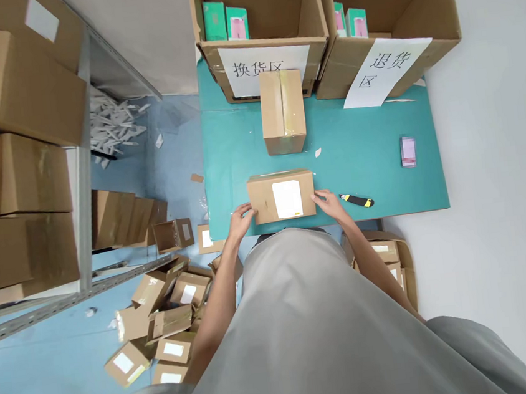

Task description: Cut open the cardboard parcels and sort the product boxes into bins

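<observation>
A small cardboard box (263,200) with a white label lies on the green tabletop (224,144), close to the front edge. At its left end, my left hand (241,219) grips the lower corner. My right hand (330,205) holds the opposite end, fingers against the side, so the box is between both hands. Just right of my right hand lies a black and yellow utility knife (357,200). Behind the labelled box stands a second cardboard box (283,113), taped along its top.
Two large open cartons (318,53) with paper signs stand at the back, each holding green and pink boxes (237,23). A phone-like object (407,152), blurred, lies at right. Shelves of cartons (35,177) rise at left; several discarded boxes (170,319) litter the floor.
</observation>
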Motion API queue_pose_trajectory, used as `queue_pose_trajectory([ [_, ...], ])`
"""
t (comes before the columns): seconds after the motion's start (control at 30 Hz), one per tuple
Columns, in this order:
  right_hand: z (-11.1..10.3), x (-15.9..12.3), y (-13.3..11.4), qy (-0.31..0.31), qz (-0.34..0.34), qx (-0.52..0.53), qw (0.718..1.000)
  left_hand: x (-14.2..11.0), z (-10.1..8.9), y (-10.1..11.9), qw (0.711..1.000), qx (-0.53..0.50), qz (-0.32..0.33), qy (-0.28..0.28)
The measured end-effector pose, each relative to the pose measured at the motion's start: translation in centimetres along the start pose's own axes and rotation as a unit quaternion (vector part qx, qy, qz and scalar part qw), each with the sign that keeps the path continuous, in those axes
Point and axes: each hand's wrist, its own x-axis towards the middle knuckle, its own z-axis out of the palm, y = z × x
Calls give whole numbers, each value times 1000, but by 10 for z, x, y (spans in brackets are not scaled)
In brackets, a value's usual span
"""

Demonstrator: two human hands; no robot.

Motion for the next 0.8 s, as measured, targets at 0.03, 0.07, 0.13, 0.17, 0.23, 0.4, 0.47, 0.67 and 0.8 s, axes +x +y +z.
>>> queue_pose_trajectory([
  [0.03,2,2,0,-3,5,-3,1000,1,2,0,1000,-1,-4,0],
  [0.07,5,4,2,-6,9,-4,1000,1,4,-1,1000,-2,-9,-1],
  [0.13,10,4,7,-10,18,0,1000,0,8,-4,1000,-7,-25,-3],
  [0.17,12,2,11,-11,24,3,1000,-1,10,-7,999,-12,-35,-3],
  [0.23,17,-2,19,-10,38,9,999,-5,12,-12,998,-23,-54,-4],
  [0.4,22,-15,37,-8,74,6,997,-18,16,-21,996,-45,-77,-5],
  [0.47,22,-18,41,-9,84,2,996,-21,17,-22,996,-46,-80,-3],
  [0.67,25,-21,38,-11,87,-7,996,-20,19,-17,997,-28,-72,13],
  [0.8,22,-23,25,-2,58,-1,998,-20,14,-4,998,-31,-36,34],
])
